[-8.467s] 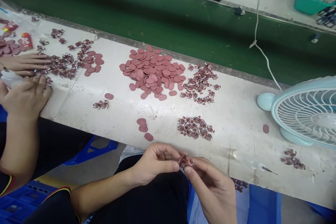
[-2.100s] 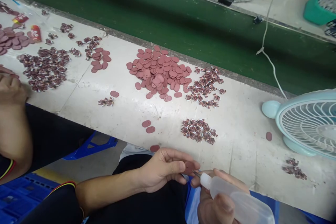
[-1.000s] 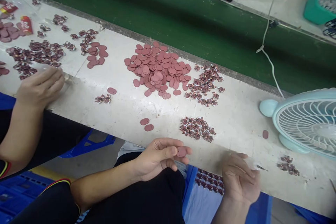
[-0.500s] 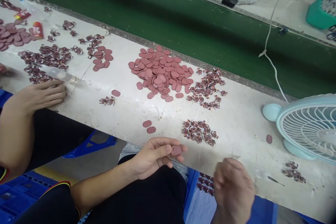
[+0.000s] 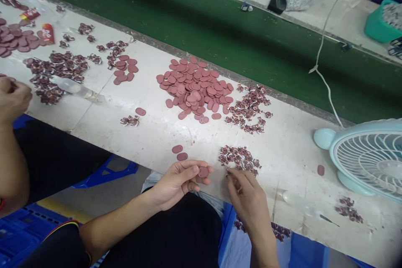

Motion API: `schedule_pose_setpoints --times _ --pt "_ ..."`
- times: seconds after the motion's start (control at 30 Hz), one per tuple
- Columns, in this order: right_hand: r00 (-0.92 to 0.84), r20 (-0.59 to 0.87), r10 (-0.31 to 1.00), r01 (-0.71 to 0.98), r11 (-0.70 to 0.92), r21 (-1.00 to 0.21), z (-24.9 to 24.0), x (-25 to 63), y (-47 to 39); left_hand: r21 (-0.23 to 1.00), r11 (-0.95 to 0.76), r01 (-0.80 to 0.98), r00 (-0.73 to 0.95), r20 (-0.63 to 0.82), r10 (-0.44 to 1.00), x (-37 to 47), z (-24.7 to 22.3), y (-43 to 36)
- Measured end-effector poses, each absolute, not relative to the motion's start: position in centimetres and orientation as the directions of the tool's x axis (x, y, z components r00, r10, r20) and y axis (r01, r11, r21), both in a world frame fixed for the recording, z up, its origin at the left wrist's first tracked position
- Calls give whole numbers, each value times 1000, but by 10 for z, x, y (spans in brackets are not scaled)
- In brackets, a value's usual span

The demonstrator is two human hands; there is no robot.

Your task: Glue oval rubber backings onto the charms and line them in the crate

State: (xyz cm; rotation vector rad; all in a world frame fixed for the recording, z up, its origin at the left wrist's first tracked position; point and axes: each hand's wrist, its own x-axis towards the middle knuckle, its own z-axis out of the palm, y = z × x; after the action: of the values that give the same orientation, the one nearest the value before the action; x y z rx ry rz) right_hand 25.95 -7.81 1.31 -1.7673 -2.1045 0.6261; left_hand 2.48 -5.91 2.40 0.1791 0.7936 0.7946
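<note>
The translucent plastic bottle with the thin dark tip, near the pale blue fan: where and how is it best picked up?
Take the translucent plastic bottle by the middle of its body, probably from above, closing across its long sides: it lies on its side with nothing on top. The thin dark tip looks too slender to hold well.

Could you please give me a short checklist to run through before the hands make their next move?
1. Flat, reddish-brown oval disc secure in the left hand: ok, pinched between thumb and fingers.
2. Right hand at the near cluster of small brown-and-white figures: ok, fingertips at its near edge.
3. Figure gripped by the right hand: cannot tell, too small.
4. Translucent plastic bottle with a thin dark tip out of the hands: ok, lying on the white tabletop.
5. Co-worker's hand out of the way: ok, far left.
</note>
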Motion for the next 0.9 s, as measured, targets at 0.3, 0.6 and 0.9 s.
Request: schedule_pose_setpoints --times 0.3,0.6,0.9 --pt "-289 -128 949 902 225 -369 16 273 -74 435 713 -550 462 -552 694 24 25 -58" --pt "-125 -152 980 624 -42 -781 51 264 -104 415 701 -580 513 -484 710 31 23 -68" --pt "94 -226 970 115 -236 -965 91 228 -116 468 681 -563 543 -412 732 46 28 -72"
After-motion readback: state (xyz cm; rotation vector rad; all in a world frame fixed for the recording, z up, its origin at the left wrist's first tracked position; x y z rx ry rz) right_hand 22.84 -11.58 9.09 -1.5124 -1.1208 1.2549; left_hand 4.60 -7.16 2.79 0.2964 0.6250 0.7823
